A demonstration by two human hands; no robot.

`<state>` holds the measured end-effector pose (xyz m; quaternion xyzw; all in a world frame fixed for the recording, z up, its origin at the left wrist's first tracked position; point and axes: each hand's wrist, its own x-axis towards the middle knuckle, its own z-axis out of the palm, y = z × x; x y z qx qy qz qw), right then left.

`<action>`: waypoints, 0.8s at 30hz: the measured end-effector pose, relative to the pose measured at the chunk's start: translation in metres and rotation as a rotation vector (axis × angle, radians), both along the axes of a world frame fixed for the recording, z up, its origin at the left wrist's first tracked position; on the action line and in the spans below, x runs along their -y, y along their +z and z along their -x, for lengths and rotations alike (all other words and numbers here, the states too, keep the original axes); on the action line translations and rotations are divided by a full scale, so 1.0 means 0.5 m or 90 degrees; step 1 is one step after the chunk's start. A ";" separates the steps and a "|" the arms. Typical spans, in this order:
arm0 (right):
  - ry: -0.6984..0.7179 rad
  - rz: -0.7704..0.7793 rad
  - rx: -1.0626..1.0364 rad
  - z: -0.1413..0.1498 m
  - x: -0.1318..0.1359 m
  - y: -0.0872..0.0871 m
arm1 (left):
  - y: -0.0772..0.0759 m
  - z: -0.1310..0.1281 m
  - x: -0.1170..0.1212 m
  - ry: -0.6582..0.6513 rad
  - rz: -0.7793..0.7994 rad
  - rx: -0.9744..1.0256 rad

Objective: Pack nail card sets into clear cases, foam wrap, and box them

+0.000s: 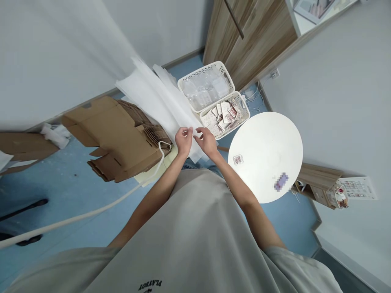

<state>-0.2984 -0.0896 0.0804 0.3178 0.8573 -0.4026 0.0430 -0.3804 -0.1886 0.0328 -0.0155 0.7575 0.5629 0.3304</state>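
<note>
A stack of long white sheets [152, 97] lies on the blue floor, running away from me. My left hand [183, 142] and my right hand [207, 141] are side by side at its near end. Each pinches the edge of a sheet between thumb and fingers. Just beyond the hands stand two white baskets: one [227, 77] holds clear plastic bags, the other [244, 118] holds several small printed packets.
A pile of flattened brown cardboard boxes [119, 134] lies to the left, with a white strap [91, 211] trailing from it. A round white table [265, 154] at the right carries a small packet [238, 159]. A wooden cabinet [250, 36] stands behind the baskets.
</note>
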 end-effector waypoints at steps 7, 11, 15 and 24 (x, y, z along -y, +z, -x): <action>0.016 -0.056 0.003 0.033 0.005 -0.015 | 0.047 -0.020 0.013 -0.032 -0.026 -0.142; -0.058 -0.058 0.066 0.046 -0.025 -0.031 | 0.015 -0.010 0.024 0.008 0.026 -0.199; -0.116 -0.086 0.088 0.045 -0.060 -0.046 | -0.052 0.030 0.006 0.074 0.056 -0.151; -0.169 -0.054 0.050 0.033 -0.065 -0.023 | -0.139 0.133 -0.096 0.126 0.039 0.016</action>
